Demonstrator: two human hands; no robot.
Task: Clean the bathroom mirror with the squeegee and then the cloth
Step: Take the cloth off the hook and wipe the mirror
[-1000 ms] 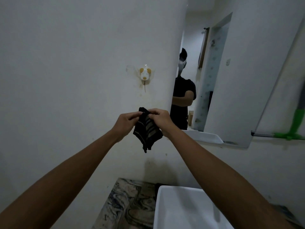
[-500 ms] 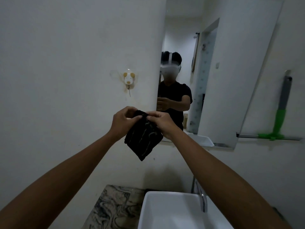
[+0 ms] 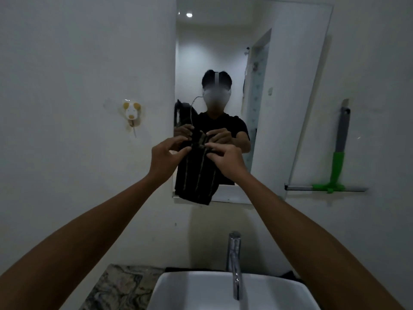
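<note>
A dark cloth with pale stripes point(image 3: 196, 175) hangs in front of the lower part of the wall mirror point(image 3: 290, 86). My left hand point(image 3: 164, 159) pinches its top left corner and my right hand point(image 3: 225, 159) pinches its top right corner, so the cloth is spread between them. The squeegee point(image 3: 337, 166), with a green and grey handle, hangs on the wall to the right of the mirror, blade down. The mirror shows a person in a dark shirt holding the same cloth.
Below the hands a white basin point(image 3: 201, 291) with a chrome tap point(image 3: 234, 260) stands on a marbled counter point(image 3: 116, 287). A small animal-shaped hook point(image 3: 131, 111) is stuck on the wall left of the mirror.
The view has swung right, so the mirror now faces me squarely. My hands have moved apart and the bunched cloth has opened out and hangs flatter.
</note>
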